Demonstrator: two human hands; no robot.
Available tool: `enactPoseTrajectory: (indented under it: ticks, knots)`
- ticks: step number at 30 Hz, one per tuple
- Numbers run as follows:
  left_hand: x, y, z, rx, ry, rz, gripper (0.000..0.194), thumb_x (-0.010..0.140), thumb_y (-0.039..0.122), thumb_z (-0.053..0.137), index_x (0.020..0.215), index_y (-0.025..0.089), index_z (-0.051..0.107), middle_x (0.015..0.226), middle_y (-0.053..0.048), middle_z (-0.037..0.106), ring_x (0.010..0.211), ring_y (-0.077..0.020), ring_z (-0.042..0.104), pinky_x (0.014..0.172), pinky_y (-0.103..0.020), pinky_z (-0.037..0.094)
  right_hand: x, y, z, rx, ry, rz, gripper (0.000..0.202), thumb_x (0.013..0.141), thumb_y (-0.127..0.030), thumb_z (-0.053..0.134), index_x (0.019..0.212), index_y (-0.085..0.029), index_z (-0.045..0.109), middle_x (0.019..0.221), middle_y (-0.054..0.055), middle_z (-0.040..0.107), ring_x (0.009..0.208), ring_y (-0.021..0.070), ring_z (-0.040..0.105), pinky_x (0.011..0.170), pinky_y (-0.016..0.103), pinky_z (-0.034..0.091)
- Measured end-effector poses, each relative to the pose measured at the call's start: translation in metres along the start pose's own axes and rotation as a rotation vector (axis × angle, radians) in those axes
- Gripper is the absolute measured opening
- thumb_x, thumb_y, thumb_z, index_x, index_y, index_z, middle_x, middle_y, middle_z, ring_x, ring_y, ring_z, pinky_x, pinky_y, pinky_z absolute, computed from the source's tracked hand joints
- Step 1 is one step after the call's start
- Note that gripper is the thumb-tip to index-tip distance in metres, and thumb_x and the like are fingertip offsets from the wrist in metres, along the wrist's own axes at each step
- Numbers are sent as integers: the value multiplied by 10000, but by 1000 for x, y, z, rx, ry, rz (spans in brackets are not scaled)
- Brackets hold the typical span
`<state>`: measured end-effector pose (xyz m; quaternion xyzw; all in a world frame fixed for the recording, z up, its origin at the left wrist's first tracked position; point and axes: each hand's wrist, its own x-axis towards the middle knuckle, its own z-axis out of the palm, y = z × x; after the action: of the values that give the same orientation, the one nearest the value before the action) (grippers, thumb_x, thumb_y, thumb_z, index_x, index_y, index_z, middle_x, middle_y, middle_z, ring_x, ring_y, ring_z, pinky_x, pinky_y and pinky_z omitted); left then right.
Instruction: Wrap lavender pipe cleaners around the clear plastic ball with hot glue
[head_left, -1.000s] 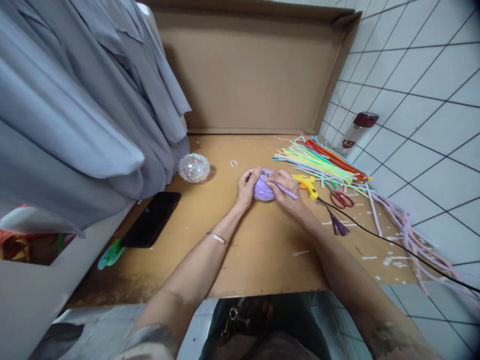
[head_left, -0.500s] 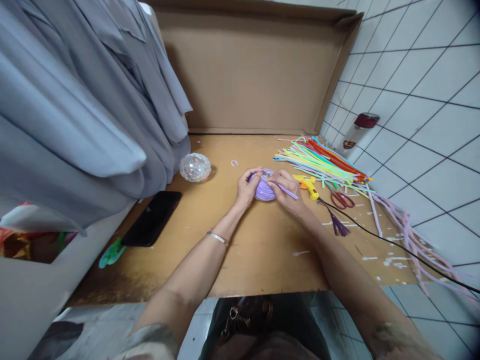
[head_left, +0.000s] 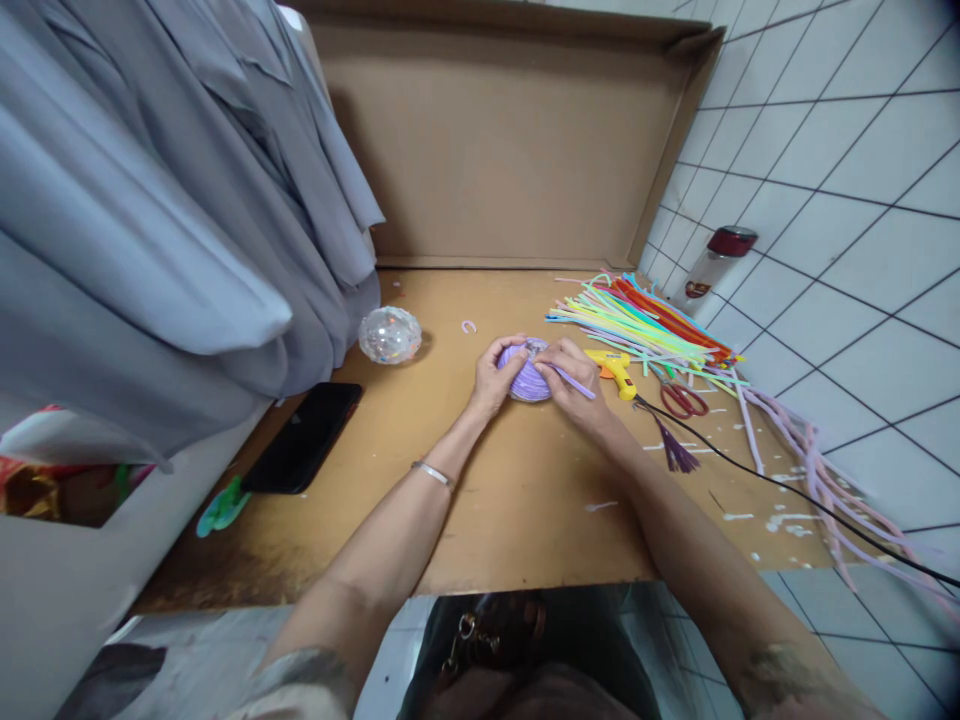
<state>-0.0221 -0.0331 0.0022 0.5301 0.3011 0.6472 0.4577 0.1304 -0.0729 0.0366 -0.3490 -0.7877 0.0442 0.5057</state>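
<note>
A round dome wrapped in purple pipe cleaner is between my hands over the middle of the table. My left hand grips its left side, thumb across the purple coils. At its right side, my right hand pinches the loose end of a purple pipe cleaner, which sticks out to the right past the fingers. A small greyish patch shows at the dome's top, between the fingertips. My fingers hide part of both its sides.
Right of my hands lie a yellow glue gun, red-handled scissors, a purple tassel and a pile of coloured pipe cleaners. Leftward are a clear faceted ball and a black phone. A cardboard sheet stands behind.
My left thumb has shifted slightly on the purple dome. Otherwise both hands keep almost the same place and hold.
</note>
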Motion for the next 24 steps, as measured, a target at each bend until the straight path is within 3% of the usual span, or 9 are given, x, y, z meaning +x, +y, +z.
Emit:
enactPoseTrajectory:
  ticks: [9,17,24]
  knots:
    - [-3,5,-4,6,-62,21,457,668,506,851,982,209,703,1186,-99,724,1221,-278,627,1115,-394,427,0,0,0,2,4,17,243,983,-337,514,906,-276,736,864,53,603,806,216,608,726,363,506]
    - [1,-1,-1,23,10,49,296,773,478,742,898,211,726,1125,-84,752,1133,-249,669,1047,-386,476,0,1,1,3,6,15,226,975,-334,531,890,-256,725,869,51,617,807,204,614,737,354,511]
    - [3,-5,3,-55,70,-11,305,798,498,711,866,201,722,1022,-68,765,1069,-220,683,1016,-357,483,-1,1,2,10,4,24,227,972,-340,530,902,-260,731,896,59,634,825,211,618,751,363,517]
